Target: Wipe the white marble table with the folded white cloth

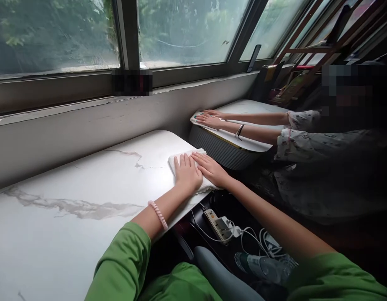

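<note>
A folded white cloth [172,164] lies at the rounded right end of a white marble-patterned table [96,184]. My left hand [188,174] rests palm down on this cloth, fingers stretched forward, a beaded pink bracelet on the wrist. Beside it and touching it, my right hand [212,170] also lies flat on the cloth with straight fingers. Part of the cloth is hidden beneath both hands.
Another person's hands [210,121] rest on a second white table [256,144] to the right. Below my arms are a power strip [216,225] with white chargers and cables, and a plastic bottle [264,265]. Windows [190,31] line the wall.
</note>
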The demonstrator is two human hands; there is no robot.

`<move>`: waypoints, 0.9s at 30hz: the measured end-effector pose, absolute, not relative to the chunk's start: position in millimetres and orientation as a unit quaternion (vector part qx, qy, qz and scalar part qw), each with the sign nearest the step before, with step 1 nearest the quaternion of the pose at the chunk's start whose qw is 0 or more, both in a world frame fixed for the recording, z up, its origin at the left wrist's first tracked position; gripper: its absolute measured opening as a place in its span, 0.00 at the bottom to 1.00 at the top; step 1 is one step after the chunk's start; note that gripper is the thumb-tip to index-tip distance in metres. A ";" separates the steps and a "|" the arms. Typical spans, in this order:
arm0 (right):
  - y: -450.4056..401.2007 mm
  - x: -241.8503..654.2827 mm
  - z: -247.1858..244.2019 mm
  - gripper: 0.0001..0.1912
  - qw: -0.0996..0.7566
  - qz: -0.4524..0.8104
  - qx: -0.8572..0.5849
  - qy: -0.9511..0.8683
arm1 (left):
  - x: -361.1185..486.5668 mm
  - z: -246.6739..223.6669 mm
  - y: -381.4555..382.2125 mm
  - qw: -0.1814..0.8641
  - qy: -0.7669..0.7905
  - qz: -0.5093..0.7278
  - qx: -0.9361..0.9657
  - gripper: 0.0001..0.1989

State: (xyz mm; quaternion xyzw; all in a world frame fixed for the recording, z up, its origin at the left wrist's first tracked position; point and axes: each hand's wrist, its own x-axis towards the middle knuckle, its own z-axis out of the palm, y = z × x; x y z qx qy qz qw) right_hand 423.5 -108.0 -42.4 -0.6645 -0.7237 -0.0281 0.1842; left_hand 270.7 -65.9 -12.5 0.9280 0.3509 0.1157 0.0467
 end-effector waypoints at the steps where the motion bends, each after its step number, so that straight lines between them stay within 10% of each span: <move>1: -112.9 419.9 -42.7 0.27 0.184 -0.029 -0.663 -0.725 | 266.9 -12.2 -71.1 0.048 0.352 0.113 0.928 0.28; 27: 85.8 341.9 -47.5 0.28 0.197 -0.033 -0.635 -0.746 | 197.2 -23.4 97.6 0.065 0.450 0.146 0.879 0.26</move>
